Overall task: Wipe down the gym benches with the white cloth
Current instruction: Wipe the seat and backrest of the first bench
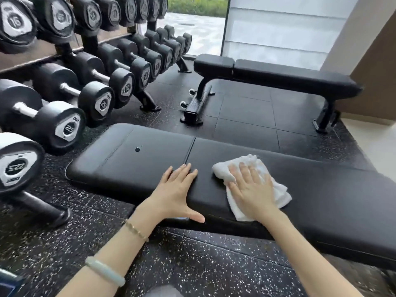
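Observation:
A long black padded bench (pixel 139 159) stretches across the view in front of me. On its longer pad lies the white cloth (pixel 278 189), crumpled, with my right hand (pixel 250 187) pressed flat on top of it, fingers spread. My left hand (pixel 173 191) rests flat on the bench's near edge beside the seam between the two pads, holding nothing. A second black bench (pixel 278 76) stands farther back, near the window.
A rack of black dumbbells (pixel 96 78) lines the left side, with the nearest dumbbell (pixel 19 166) close to the bench's end. Black speckled rubber flooring (pixel 203 264) lies between me and the bench. A beige wall (pixel 377 67) rises at the right.

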Demonstrator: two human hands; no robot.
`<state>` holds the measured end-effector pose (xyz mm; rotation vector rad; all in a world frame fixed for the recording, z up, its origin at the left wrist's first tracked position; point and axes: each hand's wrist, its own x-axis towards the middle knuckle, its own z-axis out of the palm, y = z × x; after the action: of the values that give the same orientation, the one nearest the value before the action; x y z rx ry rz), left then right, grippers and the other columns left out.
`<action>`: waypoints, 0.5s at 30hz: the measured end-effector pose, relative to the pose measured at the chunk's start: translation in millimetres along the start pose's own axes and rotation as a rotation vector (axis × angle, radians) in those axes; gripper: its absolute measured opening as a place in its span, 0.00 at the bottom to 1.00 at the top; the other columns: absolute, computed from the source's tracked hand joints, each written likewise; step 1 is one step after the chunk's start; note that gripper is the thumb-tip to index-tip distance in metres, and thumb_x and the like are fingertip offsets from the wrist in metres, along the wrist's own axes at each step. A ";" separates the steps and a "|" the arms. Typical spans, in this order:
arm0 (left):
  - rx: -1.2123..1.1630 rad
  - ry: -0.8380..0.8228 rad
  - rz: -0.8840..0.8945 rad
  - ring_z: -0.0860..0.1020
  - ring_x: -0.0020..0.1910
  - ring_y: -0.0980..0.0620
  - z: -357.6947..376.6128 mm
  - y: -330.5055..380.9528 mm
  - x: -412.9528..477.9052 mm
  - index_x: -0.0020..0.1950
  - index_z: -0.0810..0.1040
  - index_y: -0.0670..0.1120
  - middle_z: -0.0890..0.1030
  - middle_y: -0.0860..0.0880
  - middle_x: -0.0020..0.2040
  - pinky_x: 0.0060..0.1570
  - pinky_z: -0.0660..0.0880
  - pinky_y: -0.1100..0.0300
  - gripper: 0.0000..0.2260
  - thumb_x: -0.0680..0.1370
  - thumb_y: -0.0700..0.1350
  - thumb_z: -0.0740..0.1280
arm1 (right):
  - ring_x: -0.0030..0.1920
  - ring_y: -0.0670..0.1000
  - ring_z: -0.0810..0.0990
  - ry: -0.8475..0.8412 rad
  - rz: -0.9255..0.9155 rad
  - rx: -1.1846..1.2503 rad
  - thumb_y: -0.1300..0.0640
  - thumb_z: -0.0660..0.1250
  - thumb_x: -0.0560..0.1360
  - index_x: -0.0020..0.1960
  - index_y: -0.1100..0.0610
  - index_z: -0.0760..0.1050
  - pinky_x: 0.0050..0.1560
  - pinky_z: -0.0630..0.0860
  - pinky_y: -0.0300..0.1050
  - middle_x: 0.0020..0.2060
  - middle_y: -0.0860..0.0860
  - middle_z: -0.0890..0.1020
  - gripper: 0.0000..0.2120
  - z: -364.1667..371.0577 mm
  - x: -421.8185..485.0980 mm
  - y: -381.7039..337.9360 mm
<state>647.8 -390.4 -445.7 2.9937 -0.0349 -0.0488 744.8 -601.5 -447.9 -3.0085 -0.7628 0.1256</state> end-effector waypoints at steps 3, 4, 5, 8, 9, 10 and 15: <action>-0.015 0.046 -0.008 0.39 0.75 0.55 4.8 -1.0 1.3 0.77 0.46 0.49 0.44 0.49 0.78 0.72 0.35 0.53 0.61 0.52 0.79 0.55 | 0.77 0.51 0.41 -0.034 0.017 0.021 0.38 0.24 0.67 0.77 0.42 0.40 0.71 0.41 0.59 0.78 0.47 0.43 0.38 1.0 -34.9 -25.3; -0.033 0.057 -0.014 0.40 0.75 0.55 5.8 -1.2 2.0 0.77 0.47 0.49 0.44 0.49 0.78 0.72 0.35 0.54 0.61 0.51 0.79 0.54 | 0.77 0.51 0.41 -0.040 0.035 0.025 0.38 0.24 0.67 0.77 0.41 0.40 0.71 0.41 0.60 0.78 0.47 0.43 0.38 0.5 -32.9 -27.0; -0.041 0.061 -0.013 0.40 0.76 0.55 5.5 -1.1 2.5 0.77 0.47 0.49 0.45 0.49 0.78 0.72 0.34 0.54 0.61 0.50 0.79 0.53 | 0.77 0.51 0.41 -0.044 0.045 0.029 0.37 0.26 0.69 0.76 0.41 0.40 0.71 0.42 0.61 0.77 0.46 0.42 0.36 -2.1 -25.1 -26.7; -0.041 0.060 0.005 0.40 0.75 0.54 3.7 -0.5 2.7 0.77 0.46 0.49 0.44 0.49 0.78 0.70 0.32 0.56 0.62 0.50 0.79 0.52 | 0.77 0.51 0.41 -0.072 0.062 0.052 0.39 0.38 0.80 0.77 0.41 0.43 0.71 0.42 0.63 0.78 0.46 0.43 0.26 -9.6 21.5 -25.1; -0.047 0.057 0.003 0.39 0.75 0.54 3.6 -0.5 2.4 0.77 0.45 0.49 0.43 0.49 0.78 0.70 0.32 0.57 0.62 0.50 0.79 0.52 | 0.77 0.52 0.42 -0.060 0.078 0.064 0.40 0.40 0.81 0.77 0.42 0.44 0.71 0.42 0.64 0.78 0.47 0.44 0.25 -12.4 40.8 -26.1; -0.051 0.053 0.002 0.39 0.75 0.54 3.5 -0.9 2.4 0.77 0.45 0.49 0.43 0.49 0.78 0.71 0.32 0.56 0.61 0.50 0.80 0.51 | 0.77 0.52 0.42 -0.054 0.099 0.072 0.41 0.41 0.81 0.77 0.42 0.45 0.71 0.42 0.65 0.78 0.47 0.45 0.25 -15.2 59.5 -28.3; -0.031 0.064 0.014 0.40 0.76 0.54 3.6 -2.3 1.8 0.78 0.45 0.48 0.44 0.49 0.78 0.72 0.33 0.51 0.61 0.51 0.80 0.50 | 0.77 0.51 0.42 -0.103 0.175 0.075 0.42 0.40 0.81 0.77 0.44 0.44 0.72 0.40 0.64 0.78 0.47 0.45 0.25 -21.5 97.1 -42.0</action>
<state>649.6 -388.7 -449.7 2.9621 -0.0473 0.0473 811.8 -518.6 -431.0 -3.0114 -0.4883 0.3084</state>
